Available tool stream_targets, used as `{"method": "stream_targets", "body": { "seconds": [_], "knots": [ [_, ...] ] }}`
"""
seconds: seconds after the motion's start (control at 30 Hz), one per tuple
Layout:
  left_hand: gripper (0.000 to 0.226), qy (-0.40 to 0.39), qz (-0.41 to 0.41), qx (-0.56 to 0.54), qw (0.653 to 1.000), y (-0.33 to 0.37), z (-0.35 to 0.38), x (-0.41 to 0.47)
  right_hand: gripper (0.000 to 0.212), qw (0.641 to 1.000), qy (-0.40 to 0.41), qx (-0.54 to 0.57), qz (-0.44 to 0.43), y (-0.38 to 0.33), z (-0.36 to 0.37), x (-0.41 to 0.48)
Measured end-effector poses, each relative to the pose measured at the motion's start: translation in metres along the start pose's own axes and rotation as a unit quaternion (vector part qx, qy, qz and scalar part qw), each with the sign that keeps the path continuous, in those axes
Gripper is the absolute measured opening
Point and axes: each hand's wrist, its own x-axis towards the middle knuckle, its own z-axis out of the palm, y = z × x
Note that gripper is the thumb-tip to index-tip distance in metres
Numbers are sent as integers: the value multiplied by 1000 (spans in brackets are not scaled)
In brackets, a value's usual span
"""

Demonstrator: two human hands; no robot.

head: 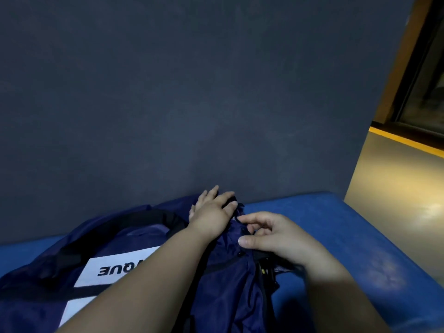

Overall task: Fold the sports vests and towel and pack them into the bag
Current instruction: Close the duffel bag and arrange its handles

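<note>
Lying on the blue padded counter point(336, 224) against the dark wall point(192, 92), the navy bag point(228, 284) runs with its long axis from the near left edge up toward the wall. Its white label point(115, 267) and black handle point(134, 219) are on the left side. No vest or towel is in view; I judge they are already inside, so the step in hand looks like closing the bag. The left hand point(211, 212) rests on the bag's far end by the wall, its fingers point(206, 195) fairly straight and laid over the cloth, with the thumb beside a bunched black bit. The right hand point(276, 236) sits just nearer and to the right, touching the cloth, its fingers point(254, 218) curled narrow with the thumb below them. I cannot tell whether they pinch a zip pull, because the hand hides that spot. A dark zip line point(223, 263) slants from under the left forearm toward the right hand. The right hand is nearer to it, so any pull would run along the bag's length while the left steadies the far end. Loose cloth gathered between the hands might snag.
</note>
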Motion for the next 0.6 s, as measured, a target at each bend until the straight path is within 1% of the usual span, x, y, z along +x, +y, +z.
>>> {"method": "stream_targets", "body": {
  "seconds": [0.07, 0.1, 0.13, 0.2, 0.23, 0.47, 0.53, 0.6],
  "knots": [
    [41, 11, 11, -18, 1000, -4, 4, -3, 37, 997, 0, 72, 27, 0, -2, 3],
    [40, 16, 15, -21, 1000, -5, 6, -5, 29, 993, 22, 104, 43, -1, -2, 5],
    [40, 21, 17, -23, 999, -6, 8, -7, 25, 989, 57, 124, 58, -1, -2, 9],
    [38, 27, 15, -25, 999, -7, 10, -8, 26, 982, 125, 123, 77, 1, 1, 19],
    [37, 27, 14, -29, 999, -7, 10, -9, 25, 980, 142, 114, 78, 1, 5, 24],
    [32, 28, 22, -47, 998, -5, 9, -12, 33, 986, 143, 69, 58, 12, 20, 46],
    [31, 29, 24, -46, 998, -5, 10, -13, 29, 986, 139, 73, 62, 14, 20, 49],
    [32, 25, 25, -45, 998, -6, 10, -14, 21, 983, 160, 72, 60, 16, 20, 52]
  ]
}}
